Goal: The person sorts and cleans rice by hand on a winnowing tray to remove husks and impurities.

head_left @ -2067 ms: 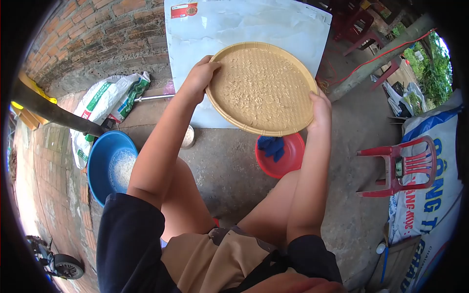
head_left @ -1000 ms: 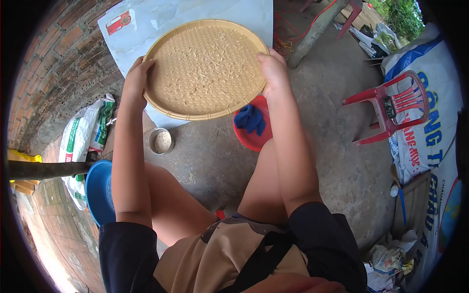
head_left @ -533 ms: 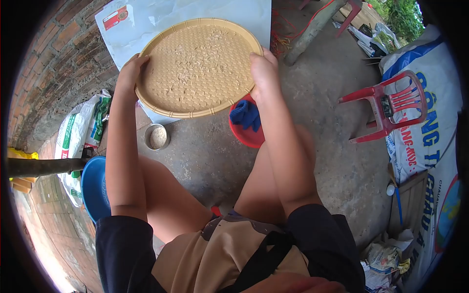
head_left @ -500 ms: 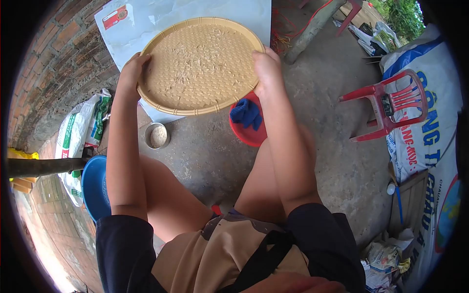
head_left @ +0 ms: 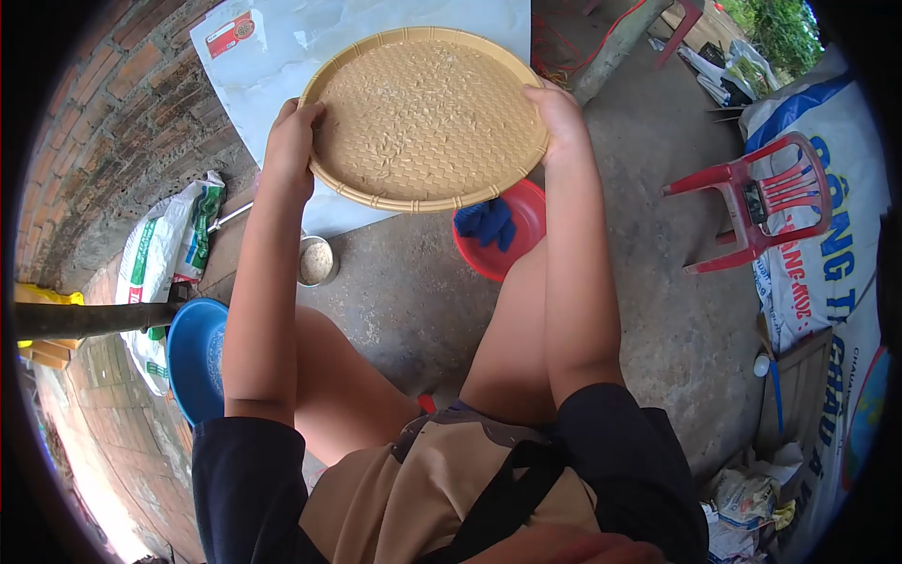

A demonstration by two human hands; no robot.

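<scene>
A round woven winnowing tray [head_left: 442,160] is held up in front of me, above the pale marbled board. Pale grains [head_left: 387,148] lie scattered over its weave, thicker toward the left and the far side. My left hand [head_left: 293,136] is closed on the tray's left rim, thumb on top. My right hand [head_left: 561,122] grips the right rim in the same way, its thumb over the edge. The fingers beneath the tray are hidden. Below the tray, a metal bowl [head_left: 318,260] with pale grain stands on the floor.
A red basin [head_left: 526,211] with a dark blue cloth [head_left: 484,224] sits below the tray. The marbled board [head_left: 282,47] lies beyond it. At my left is a blue basin [head_left: 193,362]; on the right, a red plastic chair [head_left: 752,202] stands before large printed sacks [head_left: 808,122].
The tray has shifted to the right and slightly up in view, with both hands still on its rim. More of the red basin now shows. The grains have spread differently on the weave.
</scene>
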